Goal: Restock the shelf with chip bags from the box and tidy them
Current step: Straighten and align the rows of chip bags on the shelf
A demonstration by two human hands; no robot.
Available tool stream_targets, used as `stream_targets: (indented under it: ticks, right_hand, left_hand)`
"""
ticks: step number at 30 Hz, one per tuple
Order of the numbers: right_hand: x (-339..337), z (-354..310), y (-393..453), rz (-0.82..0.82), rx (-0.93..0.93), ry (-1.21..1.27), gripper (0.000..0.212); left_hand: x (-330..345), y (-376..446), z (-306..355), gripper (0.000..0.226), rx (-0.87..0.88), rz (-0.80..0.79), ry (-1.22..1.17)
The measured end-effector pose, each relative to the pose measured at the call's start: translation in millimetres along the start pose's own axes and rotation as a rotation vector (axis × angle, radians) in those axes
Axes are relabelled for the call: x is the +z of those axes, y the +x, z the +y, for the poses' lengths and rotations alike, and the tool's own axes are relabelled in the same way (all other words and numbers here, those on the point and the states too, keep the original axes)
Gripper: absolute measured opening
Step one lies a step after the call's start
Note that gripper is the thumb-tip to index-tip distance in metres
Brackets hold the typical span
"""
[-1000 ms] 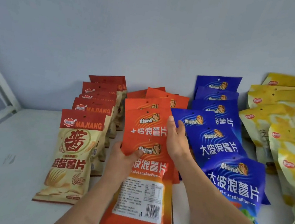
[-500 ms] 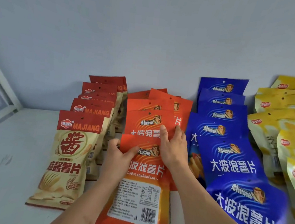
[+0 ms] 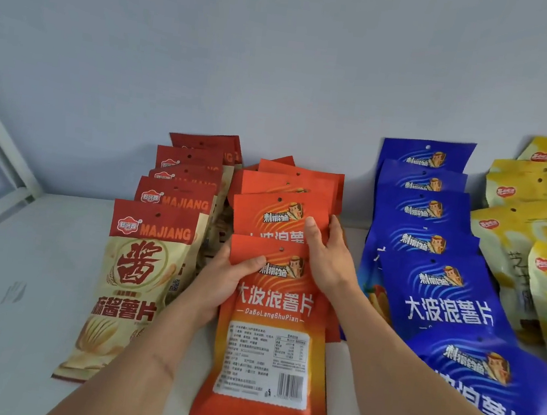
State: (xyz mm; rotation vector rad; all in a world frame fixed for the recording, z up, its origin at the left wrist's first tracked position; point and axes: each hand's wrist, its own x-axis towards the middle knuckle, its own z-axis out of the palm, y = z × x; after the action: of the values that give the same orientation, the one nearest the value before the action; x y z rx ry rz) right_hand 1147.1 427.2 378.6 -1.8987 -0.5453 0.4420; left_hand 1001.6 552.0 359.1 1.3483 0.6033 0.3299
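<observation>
Orange front bag [image 3: 271, 327] lengthwise toward wall, top edge in both hands' gripping fingers [image 3: 251, 262].

Both forearms bare, extended forward and converging, left hand [image 3: 225, 279] thumb on top with fingers curled under in a pinch, right hand [image 3: 326, 255] fingers bent, thumb raised, gripping.

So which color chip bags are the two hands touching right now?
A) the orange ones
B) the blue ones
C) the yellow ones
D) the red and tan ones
A: the left hand has its grip on the front orange bag, and the right hand lies on the orange bags stacked behind it, between the blue and the red and tan rows.
</observation>
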Motion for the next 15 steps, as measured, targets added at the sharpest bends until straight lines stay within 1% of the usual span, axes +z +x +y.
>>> stream_targets:
  ticks: [3, 4, 6, 7, 9, 10, 12, 13, 15]
  right_hand:
    - [-1.8, 0.0, 2.5, 0.033, 0.000, 0.033, 0.116]
    - [-1.7, 0.7, 4.1, 0.046, 0.010, 0.048, 0.118]
    - [-1.8, 0.2, 4.8, 0.066, 0.035, 0.066, 0.118]
    - [-1.3, 0.5, 3.8, 0.068, 0.044, 0.075, 0.116]
    - [0.4, -0.9, -1.6, 0.063, 0.062, 0.092, 0.111]
    - [1.2, -1.7, -4.8, 0.053, 0.071, 0.103, 0.111]
    - [2.4, -0.7, -7.0, 0.042, 0.093, 0.135, 0.111]
    - [2.8, 0.1, -6.4, 0.053, 0.105, 0.158, 0.110]
    - [3.5, 4.3, -1.5, 0.091, 0.144, 0.174, 0.116]
  left_hand:
    - [-8.4, 4.4, 2.0, 0.054, 0.007, 0.003, 0.054]
    - [-11.4, 6.9, 3.8, 0.063, 0.019, 0.023, 0.039]
    - [-15.2, 13.8, 10.6, 0.092, 0.009, 0.082, -0.046]
    - [-15.0, 17.1, 14.8, 0.093, -0.004, 0.102, -0.089]
    - [-9.3, 19.8, 29.1, 0.067, -0.045, 0.092, -0.138]
    - [-5.6, 20.8, 34.9, 0.060, -0.091, 0.071, -0.148]
    - [0.6, 23.1, 41.0, 0.066, -0.147, 0.007, -0.152]
    - [1.9, 24.1, 42.2, 0.069, -0.141, -0.008, -0.142]
    - [-0.6, 28.7, 40.0, 0.069, -0.095, 0.037, -0.172]
